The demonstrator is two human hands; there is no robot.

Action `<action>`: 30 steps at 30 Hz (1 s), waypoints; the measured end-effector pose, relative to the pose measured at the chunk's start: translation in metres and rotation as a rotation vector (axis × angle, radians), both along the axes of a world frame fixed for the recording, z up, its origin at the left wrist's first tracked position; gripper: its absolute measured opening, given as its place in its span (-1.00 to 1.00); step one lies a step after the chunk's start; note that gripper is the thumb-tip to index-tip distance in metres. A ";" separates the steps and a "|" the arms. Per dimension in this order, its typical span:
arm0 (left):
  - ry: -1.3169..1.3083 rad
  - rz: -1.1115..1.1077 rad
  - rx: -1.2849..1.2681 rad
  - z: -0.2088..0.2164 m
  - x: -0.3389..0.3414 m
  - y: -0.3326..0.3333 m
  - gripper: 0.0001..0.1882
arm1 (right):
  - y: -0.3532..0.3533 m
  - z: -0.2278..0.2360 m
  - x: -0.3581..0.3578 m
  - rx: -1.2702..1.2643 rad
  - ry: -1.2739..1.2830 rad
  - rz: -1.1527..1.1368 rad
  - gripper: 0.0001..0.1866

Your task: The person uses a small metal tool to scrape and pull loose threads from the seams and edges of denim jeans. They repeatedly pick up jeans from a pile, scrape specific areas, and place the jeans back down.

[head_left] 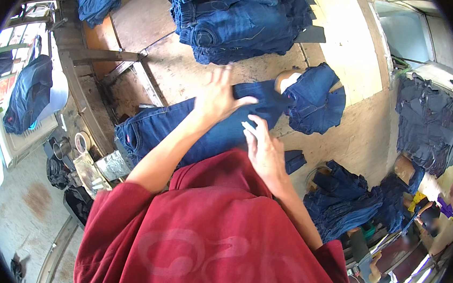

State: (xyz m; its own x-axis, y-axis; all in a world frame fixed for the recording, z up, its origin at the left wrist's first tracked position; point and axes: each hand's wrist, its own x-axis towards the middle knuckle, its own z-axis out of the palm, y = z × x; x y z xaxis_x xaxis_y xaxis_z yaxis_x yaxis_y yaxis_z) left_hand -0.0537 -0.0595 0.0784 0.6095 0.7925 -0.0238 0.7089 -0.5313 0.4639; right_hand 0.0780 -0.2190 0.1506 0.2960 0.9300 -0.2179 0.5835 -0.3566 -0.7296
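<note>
A pair of dark blue jeans lies flat across the table in front of me, its waistband end at the left. My left hand is over the middle of the jeans with its fingers spread and nothing in it. Close to the jeans' near edge is my right hand, its fingers loosely bent and apart. A pale patch shows at its fingertips; I cannot make out whether it is a separate thing. Folded denim sits just beyond the right end of the jeans.
A tall stack of folded jeans stands at the far side. More denim is heaped at the right, near black garments. A tape roll lies at the left by a wooden frame. Another person is at lower right.
</note>
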 end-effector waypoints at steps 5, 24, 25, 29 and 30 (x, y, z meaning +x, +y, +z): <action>0.158 -0.122 -0.299 -0.053 0.025 0.046 -0.05 | 0.004 -0.037 -0.032 0.210 -0.166 0.026 -0.72; -0.176 -0.176 -0.205 -0.066 0.032 0.080 -0.39 | 0.053 -0.061 -0.047 0.215 -0.429 0.024 -0.71; -0.173 -0.167 -0.222 -0.066 0.032 0.080 -0.40 | 0.056 -0.061 -0.047 0.234 -0.457 0.023 -0.72; -0.201 -0.177 -0.225 -0.066 0.032 0.081 -0.43 | 0.072 -0.065 -0.046 0.177 -0.511 0.048 -0.75; -0.219 -0.179 -0.217 -0.067 0.032 0.081 -0.43 | 0.076 -0.068 -0.046 0.153 -0.526 0.063 -0.76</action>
